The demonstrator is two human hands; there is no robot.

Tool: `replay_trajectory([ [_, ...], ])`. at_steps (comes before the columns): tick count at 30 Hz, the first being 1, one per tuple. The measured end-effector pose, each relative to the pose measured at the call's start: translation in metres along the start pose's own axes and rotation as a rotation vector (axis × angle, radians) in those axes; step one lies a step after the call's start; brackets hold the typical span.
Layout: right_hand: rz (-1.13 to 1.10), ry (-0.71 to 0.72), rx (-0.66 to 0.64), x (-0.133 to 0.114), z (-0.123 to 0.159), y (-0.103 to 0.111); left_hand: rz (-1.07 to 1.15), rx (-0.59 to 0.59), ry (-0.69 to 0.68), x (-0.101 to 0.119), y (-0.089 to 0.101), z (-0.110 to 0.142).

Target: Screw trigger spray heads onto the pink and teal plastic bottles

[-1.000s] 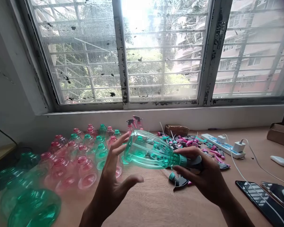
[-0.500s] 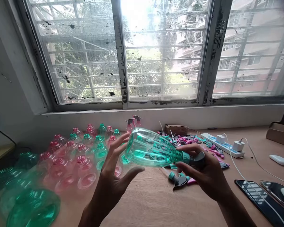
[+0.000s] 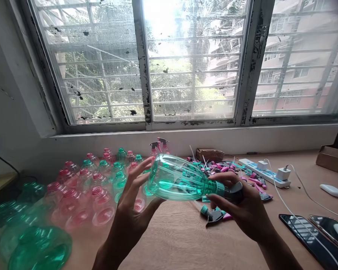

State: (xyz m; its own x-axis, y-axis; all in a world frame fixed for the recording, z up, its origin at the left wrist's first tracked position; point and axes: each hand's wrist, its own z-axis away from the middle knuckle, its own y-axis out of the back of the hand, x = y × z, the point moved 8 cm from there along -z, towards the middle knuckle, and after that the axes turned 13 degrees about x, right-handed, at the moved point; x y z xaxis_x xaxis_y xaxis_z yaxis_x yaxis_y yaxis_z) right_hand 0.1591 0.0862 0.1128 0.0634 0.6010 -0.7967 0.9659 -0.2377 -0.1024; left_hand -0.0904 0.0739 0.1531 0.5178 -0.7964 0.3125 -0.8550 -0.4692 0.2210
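I hold a clear green plastic spray bottle (image 3: 180, 180) on its side above the wooden table (image 3: 180, 240). My right hand (image 3: 239, 210) is closed round its neck and the dark grey trigger head (image 3: 233, 191). My left hand (image 3: 132, 202) cups the bottle's base, thumb under it and fingers spread behind it. A loose green and grey trigger head (image 3: 212, 214) lies on the table just below my right hand.
Several empty pink and green bottles (image 3: 95, 187) stand at the left. A pile of pink and green trigger heads (image 3: 228, 168) lies by the wall. A white power strip (image 3: 264, 171) with chargers, two phones (image 3: 315, 236) and a cardboard box (image 3: 331, 157) are on the right.
My left hand has come up against the bottle's base, its thumb now under it. The bottle has shifted slightly; my right hand keeps its grip on the neck.
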Motion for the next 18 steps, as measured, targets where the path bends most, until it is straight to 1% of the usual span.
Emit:
replay_trajectory([
  [2, 0.053, 0.045, -0.01, -0.003, 0.001, 0.0, -0.007, -0.037, 0.027, 0.0, -0.003, 0.0],
  [3, 0.095, 0.084, -0.019, -0.005, 0.001, -0.001, -0.004, -0.059, 0.065, -0.002, -0.005, 0.001],
  [6, 0.207, 0.211, -0.032, -0.011, 0.002, -0.001, 0.017, -0.101, 0.232, -0.012, -0.009, 0.005],
  [8, 0.236, 0.251, -0.004, -0.014, 0.002, 0.002, 0.017, -0.123, 0.323, -0.017, -0.011, 0.008],
  [9, 0.235, 0.249, 0.006, -0.014, 0.002, 0.003, 0.016, -0.129, 0.343, -0.019, -0.012, 0.009],
  [11, 0.208, 0.206, 0.01, -0.011, 0.001, 0.005, 0.004, -0.126, 0.316, -0.017, -0.012, 0.009],
  [14, 0.113, 0.086, -0.013, -0.003, -0.001, 0.004, -0.031, -0.083, 0.173, -0.009, -0.009, 0.007],
  [16, 0.063, 0.041, -0.026, -0.001, -0.001, 0.004, -0.058, -0.078, 0.102, -0.005, -0.009, 0.007],
  [18, 0.067, 0.046, -0.026, -0.003, -0.001, 0.003, -0.071, -0.109, 0.108, -0.005, -0.011, 0.008],
])
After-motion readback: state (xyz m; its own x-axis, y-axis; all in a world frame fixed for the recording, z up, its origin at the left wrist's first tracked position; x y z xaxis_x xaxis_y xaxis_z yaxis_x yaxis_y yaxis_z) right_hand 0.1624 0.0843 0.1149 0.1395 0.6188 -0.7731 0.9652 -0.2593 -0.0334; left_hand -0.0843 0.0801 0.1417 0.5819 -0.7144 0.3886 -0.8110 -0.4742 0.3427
